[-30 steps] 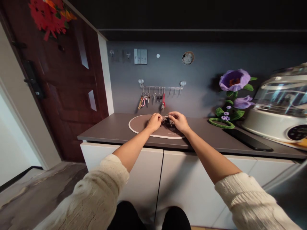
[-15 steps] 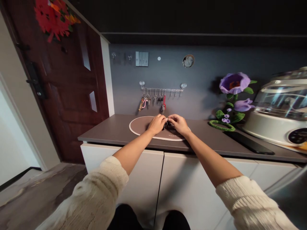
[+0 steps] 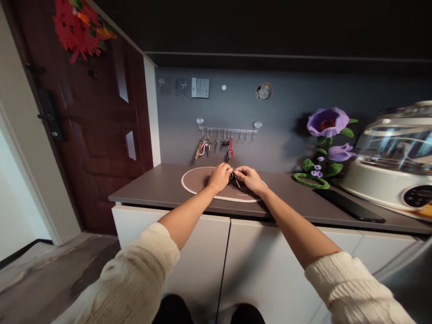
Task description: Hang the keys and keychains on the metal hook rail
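My left hand [image 3: 220, 177] and my right hand [image 3: 249, 178] meet above the brown oval mat [image 3: 195, 181] with a pale rim. Between their fingertips is a key ring [image 3: 231, 176]; a key [image 3: 237, 182] hangs from it beside the right fingers. Both hands are closed in a pinch, the left on the ring and the right at its other side. Dark parts near the ring are too small to make out. Behind them, several keys [image 3: 225, 145] and key rings hang from the hooks of a clear rail [image 3: 232, 130] on the wall.
On the right of the counter [image 3: 145, 185] lie a black phone [image 3: 351, 206], a purple flower ornament [image 3: 327, 123] and a white appliance [image 3: 374, 173] with a clear cover. A dark red door [image 3: 111, 180] stands at left. White cabinet doors [image 3: 192, 252] front the counter.
The right fingers have shifted slightly, and a key now shows hanging below them. Both hands stay together over the mat. The whole view has tilted up a little.
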`<state>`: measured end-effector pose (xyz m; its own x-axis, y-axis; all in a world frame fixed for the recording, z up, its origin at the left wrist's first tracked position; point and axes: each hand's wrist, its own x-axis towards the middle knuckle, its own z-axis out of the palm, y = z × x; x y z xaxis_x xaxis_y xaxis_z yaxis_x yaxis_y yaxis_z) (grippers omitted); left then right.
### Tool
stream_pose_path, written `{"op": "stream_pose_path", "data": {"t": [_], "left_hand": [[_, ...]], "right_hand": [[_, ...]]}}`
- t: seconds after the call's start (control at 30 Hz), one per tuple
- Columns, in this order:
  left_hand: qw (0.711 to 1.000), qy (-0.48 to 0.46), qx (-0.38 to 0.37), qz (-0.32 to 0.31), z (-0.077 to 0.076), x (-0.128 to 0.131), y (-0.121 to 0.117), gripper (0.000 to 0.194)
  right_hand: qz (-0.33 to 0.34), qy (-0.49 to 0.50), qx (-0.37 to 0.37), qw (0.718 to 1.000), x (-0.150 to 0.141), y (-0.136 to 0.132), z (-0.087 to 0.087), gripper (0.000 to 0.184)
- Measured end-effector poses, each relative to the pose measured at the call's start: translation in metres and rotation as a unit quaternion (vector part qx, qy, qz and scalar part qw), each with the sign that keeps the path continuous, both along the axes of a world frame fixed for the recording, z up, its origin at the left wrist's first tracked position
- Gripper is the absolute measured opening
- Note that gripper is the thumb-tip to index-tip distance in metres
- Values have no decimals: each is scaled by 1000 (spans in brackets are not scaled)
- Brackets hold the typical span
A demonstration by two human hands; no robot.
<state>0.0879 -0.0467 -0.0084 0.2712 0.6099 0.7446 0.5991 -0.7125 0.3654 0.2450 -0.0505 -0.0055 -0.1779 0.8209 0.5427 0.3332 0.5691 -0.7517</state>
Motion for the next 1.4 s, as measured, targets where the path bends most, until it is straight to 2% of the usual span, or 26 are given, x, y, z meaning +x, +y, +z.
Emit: {"op": "stream_pose_path", "data": {"t": [0.13,0.27,0.47,0.7,1.03,1.27,1.4], "left_hand": [[1000,-28,6,4,-3,1,5,21],[1000,-31,4,5,-3,2,6,22],[999,-39,-15,25,-3,3,5,23],[997,-30,-52,55,-4,3,11,25],[993,43,-95,56,-7,5,15,26],[991,39,-118,54,-9,5,17,25],[991,23,-124,46,-11,5,20,25]], "right_hand": [[36,59,-51,996,-3,-3,1,32],[37,85,-70,993,-5,-5,2,33],[-3,84,-25,996,-3,0,2,36],[-24,115,-12,993,4,6,5,40],[-14,170,-23,985,12,12,32,39],[-45,163,-17,985,20,27,53,40],[-38,145,-13,989,18,33,63,40]]}}
